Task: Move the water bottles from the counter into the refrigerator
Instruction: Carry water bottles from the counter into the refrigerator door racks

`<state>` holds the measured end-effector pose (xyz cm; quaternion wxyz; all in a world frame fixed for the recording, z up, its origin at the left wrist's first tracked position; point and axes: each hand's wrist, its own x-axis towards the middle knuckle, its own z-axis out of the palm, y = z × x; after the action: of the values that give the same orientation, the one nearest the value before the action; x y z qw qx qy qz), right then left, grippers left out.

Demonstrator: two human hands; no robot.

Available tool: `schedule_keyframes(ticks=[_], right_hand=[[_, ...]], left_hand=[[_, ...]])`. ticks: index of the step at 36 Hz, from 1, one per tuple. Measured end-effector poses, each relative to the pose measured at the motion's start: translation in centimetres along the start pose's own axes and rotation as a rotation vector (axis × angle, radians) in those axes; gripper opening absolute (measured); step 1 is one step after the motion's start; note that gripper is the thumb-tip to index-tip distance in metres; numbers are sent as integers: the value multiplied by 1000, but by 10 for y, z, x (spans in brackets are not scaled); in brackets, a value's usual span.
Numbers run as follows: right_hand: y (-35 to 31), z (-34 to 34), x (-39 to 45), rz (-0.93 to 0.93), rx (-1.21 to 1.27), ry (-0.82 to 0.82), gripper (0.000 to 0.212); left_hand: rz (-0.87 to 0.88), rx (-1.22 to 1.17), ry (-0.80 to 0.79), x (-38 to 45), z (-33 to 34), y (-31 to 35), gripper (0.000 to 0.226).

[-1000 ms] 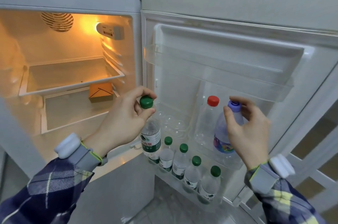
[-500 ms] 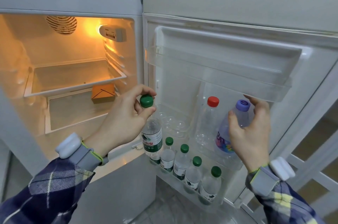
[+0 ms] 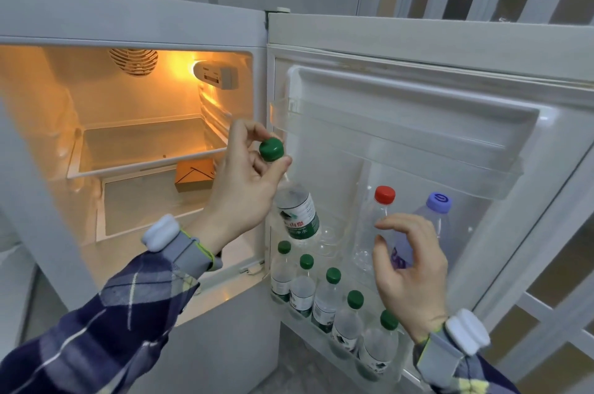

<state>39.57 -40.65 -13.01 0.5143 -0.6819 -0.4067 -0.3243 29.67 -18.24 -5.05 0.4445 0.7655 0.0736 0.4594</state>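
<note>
Refrigerator door shelf [image 3: 324,329] holds five green-capped bottles [image 3: 326,295]; left hand [image 3: 244,188] pinches another's cap, right hand [image 3: 411,268] loose.

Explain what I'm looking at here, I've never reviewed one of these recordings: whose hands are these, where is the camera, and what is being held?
There is no robot. A person wears one wide-angle camera on the head, looking forward and down, so both arms enter from the bottom edge. The left hand pinches a green-capped bottle by its cap, tilted in front of the open refrigerator door. The right hand holds nothing; its loosely curled fingers sit in front of a purple-capped bottle standing beside a red-capped bottle on a door shelf. Five green-capped bottles line the lowest door rack. Inside the lit compartment lies an orange box. Each wrist carries a grey band with a white block.
</note>
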Motion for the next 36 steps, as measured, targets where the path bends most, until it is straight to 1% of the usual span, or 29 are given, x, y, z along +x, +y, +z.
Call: schedule_keyframes(ticks=[5,11,15,20,23,27,30,32,36], right_hand=[[-4,8,1,77,12,-167,32],[-3,14,-3,111,7,-284,31],[4,15,-7,143,-6,-366,29],[21,18,-14,220,-84,-537,24],[30,19,-20,236,-130,-612,22],[37,22,-25,262,-141,-664,21],[40,26,-29,271,-151,-683,20],[42,29,-31,275,-154,-687,19],[45,32,-32,287,-145,-681,18]], left_hand=[[3,-54,72,7,15,-5,34],[-17,-49,124,10,36,-12,36],[-42,-52,123,10,49,-20,43],[-97,-72,95,11,64,-30,44],[-120,-80,81,11,72,-33,44],[-166,-94,102,15,80,-36,45],[-206,-112,143,21,84,-37,50],[-235,-76,153,24,86,-40,53],[-313,14,76,26,89,-39,56]])
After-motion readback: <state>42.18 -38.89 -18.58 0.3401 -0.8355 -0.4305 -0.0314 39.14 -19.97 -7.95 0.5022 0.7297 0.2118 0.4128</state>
